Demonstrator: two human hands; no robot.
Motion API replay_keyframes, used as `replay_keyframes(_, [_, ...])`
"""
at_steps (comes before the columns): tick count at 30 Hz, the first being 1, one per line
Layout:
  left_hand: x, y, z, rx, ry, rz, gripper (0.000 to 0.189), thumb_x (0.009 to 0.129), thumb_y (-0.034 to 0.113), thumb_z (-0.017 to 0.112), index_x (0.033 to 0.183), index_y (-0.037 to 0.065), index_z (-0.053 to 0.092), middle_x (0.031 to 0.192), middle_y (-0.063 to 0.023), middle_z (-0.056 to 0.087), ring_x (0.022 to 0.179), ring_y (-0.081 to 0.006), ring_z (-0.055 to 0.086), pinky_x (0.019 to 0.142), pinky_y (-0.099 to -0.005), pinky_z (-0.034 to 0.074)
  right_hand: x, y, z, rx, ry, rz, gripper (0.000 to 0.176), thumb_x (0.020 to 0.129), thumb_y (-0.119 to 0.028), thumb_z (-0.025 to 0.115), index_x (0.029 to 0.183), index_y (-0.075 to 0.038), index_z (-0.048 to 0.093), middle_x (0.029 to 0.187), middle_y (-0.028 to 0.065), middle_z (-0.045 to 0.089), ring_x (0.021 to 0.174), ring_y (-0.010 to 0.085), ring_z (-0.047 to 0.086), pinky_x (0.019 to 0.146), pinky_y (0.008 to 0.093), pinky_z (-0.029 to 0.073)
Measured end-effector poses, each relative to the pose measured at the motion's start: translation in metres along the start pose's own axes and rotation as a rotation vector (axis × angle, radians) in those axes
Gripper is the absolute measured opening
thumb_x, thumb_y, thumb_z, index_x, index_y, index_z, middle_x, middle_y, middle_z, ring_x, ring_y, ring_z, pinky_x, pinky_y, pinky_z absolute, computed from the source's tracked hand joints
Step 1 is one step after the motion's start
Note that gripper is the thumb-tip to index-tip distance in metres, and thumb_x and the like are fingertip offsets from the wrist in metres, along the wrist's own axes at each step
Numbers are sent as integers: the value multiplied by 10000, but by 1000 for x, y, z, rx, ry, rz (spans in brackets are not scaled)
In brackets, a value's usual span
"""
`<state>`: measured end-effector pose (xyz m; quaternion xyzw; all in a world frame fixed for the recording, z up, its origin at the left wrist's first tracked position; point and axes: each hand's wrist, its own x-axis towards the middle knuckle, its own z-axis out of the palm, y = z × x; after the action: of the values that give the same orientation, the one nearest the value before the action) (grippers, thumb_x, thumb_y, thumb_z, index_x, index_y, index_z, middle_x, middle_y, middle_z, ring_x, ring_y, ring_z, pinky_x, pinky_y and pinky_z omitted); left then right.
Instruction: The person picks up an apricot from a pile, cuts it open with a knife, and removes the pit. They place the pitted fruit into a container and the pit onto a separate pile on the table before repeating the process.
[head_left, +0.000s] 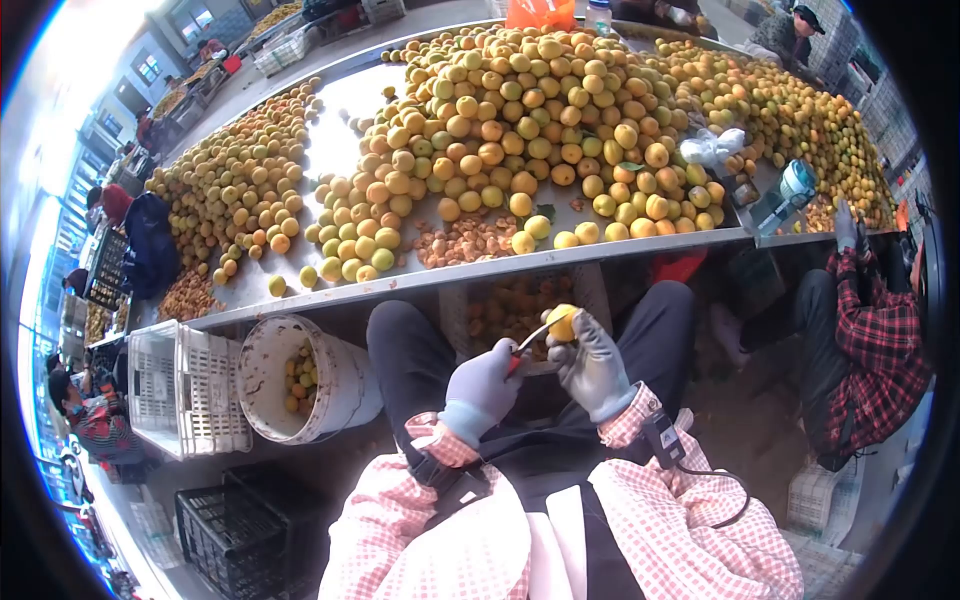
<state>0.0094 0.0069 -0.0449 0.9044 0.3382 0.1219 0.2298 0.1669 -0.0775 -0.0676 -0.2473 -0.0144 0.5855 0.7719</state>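
Note:
My left hand (482,393), in a grey glove, is closed round the red handle of a small knife (533,338). The knife's thin metal blade slants up to the right and meets an apricot (563,322). Gloved as well, my right hand (592,370) grips that yellow-orange apricot between thumb and fingers. Both hands are above my lap, just in front of the metal table's edge. Below and behind them, a pale crate (455,325) holds cut apricot pieces (510,312), partly hidden by my hands. The exact spot where blade meets fruit is too small to make out.
The metal table (480,268) bears a large apricot heap (520,120) and a pile of pits (465,243). A white bucket (262,400) with apricots and stacked white crates (165,390) stand at left. A co-worker in a plaid shirt (875,350) sits at right, near a bottle (790,190).

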Motion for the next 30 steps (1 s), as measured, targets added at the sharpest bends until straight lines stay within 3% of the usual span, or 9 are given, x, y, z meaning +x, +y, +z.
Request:
replay_keyframes(3, [-6, -7, -3, -555, 72, 80, 178, 869, 104, 630, 1029, 66, 560, 775, -85, 637, 553, -226, 597, 501, -331, 460, -1, -15, -6, 27, 141, -57, 344, 933, -312, 616, 1154, -51, 580, 992, 65, 634, 798, 161, 614, 676, 278, 522])
replay_keyframes(5, [-1, 2, -18, -1205, -93, -326, 232, 874, 13, 622, 1097, 55, 573, 810, -13, 605, 631, -101, 566, 575, -239, 460, -9, -23, 2, 74, 122, 161, 359, 957, -327, 560, 1167, -37, 582, 996, 99, 634, 765, 167, 602, 661, 255, 529])
replay_keyframes(9, [18, 24, -23, -1091, 2, -86, 331, 847, 89, 726, 1127, 50, 553, 865, 18, 597, 794, -43, 538, 699, -200, 469, -16, -29, -2, -78, -109, 283, 375, 998, -381, 413, 1086, -54, 574, 940, 92, 620, 711, 127, 578, 579, 176, 468])
replay_keyframes(14, [23, 25, -23, -640, -143, 163, 871, 665, 374, 861, 1344, 107, 385, 1045, -172, 648, 912, -343, 667, 803, -358, 523, -28, -25, 37, -631, -54, 68, 280, 987, -272, 410, 1082, -62, 570, 1007, 51, 613, 827, 109, 597, 724, 216, 508])
replay_keyframes(17, [27, 31, -34, -591, -154, 299, 892, 662, 362, 862, 1363, 111, 371, 1065, -158, 650, 947, -358, 659, 811, -369, 523, -22, -21, 22, -206, -29, 329, 261, 972, -233, 421, 1101, -58, 565, 1038, 47, 608, 918, 122, 611, 829, 255, 506])
replay_keyframes(18, [28, 32, -41, -584, -246, 245, 916, 647, 312, 886, 1361, 49, 378, 1146, -151, 624, 1059, -274, 637, 902, -333, 493, -22, -18, 22, -186, -47, 328, 254, 967, -216, 420, 1103, -55, 562, 1058, 50, 610, 963, 129, 612, 843, 268, 505])
replay_keyframes(22, [29, 29, -37, -570, -253, 256, 930, 636, 318, 891, 1362, 49, 376, 1138, -150, 623, 1044, -289, 644, 884, -335, 502, -29, -21, 36, -293, -8, 260, 264, 969, -224, 417, 1105, -50, 562, 1055, 51, 609, 966, 130, 607, 856, 276, 502])
replay_keyframes(24, [32, 31, -37, -542, -152, 311, 910, 633, 413, 855, 1351, 94, 397, 1034, -152, 658, 885, -366, 663, 758, -380, 534, -36, -20, 43, -293, 48, 206, 259, 973, -217, 413, 1107, -49, 558, 1038, 45, 595, 959, 120, 595, 858, 272, 495])
replay_keyframes(30, [39, 41, -38, -232, -47, 448, 716, 628, 360, 823, 1211, 43, 554, 852, -110, 685, 731, -306, 686, 667, -333, 553, -22, -8, 21, -553, -65, 40, 215, 980, -206, 458, 1080, -45, 561, 1047, 38, 588, 968, 107, 588, 855, 252, 483])
